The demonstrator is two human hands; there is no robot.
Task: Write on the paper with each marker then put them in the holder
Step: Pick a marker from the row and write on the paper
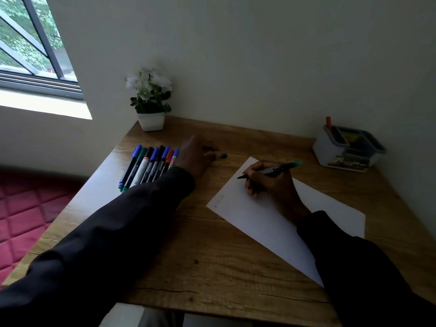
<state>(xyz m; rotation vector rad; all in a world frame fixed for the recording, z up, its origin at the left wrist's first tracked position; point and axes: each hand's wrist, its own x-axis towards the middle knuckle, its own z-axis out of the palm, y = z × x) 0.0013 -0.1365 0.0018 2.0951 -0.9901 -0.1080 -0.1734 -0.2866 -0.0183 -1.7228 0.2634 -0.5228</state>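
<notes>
The right hand point(271, 182) is closed around a green marker point(269, 170), gripping it in a writing hold with the uncapped dark tip pointing left and resting at, or just above, the far left part of the paper point(259, 223); whether the tip touches the sheet is hard to tell. The marker's green end sticks out to the right, past the knuckles. The white paper lies slanted on the right half of the wooden counter point(212, 260), and some faint marks show near its left corner, too small to read.

The left hand point(198, 156) rests on the counter farther back and to the left, its fingers curled around a small green cap point(223, 155) that pokes out on the right side of the hand. Just left of that hand lies a row of markers point(148, 165) side by side, with blue, green, black and red caps, touching one another.

At the far right of the counter stands a white holder point(346, 148) with dark compartments, and one orange-red marker point(328, 123) stands upright in its left compartment. A white pot of white flowers point(151, 102) sits at the far left corner against the wall. Both arms wear dark sleeves point(118, 232).
</notes>
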